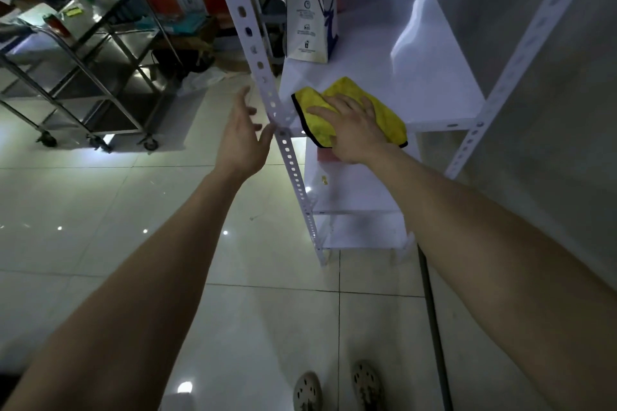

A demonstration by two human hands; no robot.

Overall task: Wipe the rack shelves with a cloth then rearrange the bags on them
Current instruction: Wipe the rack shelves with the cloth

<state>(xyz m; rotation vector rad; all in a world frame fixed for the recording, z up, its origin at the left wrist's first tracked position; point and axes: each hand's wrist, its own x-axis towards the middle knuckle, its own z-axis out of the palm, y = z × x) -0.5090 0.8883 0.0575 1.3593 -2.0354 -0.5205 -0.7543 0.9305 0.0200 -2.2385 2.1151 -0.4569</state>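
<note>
A yellow cloth point(380, 103) with a dark edge lies on the white rack shelf point(434, 83) near its front left corner. My right hand point(350, 127) lies flat on the cloth, fingers straight, pressing it down. My left hand point(245, 140) is open beside the rack's perforated front left post point(267, 80), its thumb close to or touching the post. A white paper bag point(309, 3) with a blue deer print stands upright further back on the same shelf. A lower shelf point(350, 193) shows below, with something red partly hidden under my right hand.
A steel trolley on castors point(100, 83) stands to the left on the glossy tiled floor point(133, 227). A grey wall point(551, 110) borders the rack's right side. The rack's right post point(521, 53) slants up. My shoes point(337, 390) are at the bottom edge.
</note>
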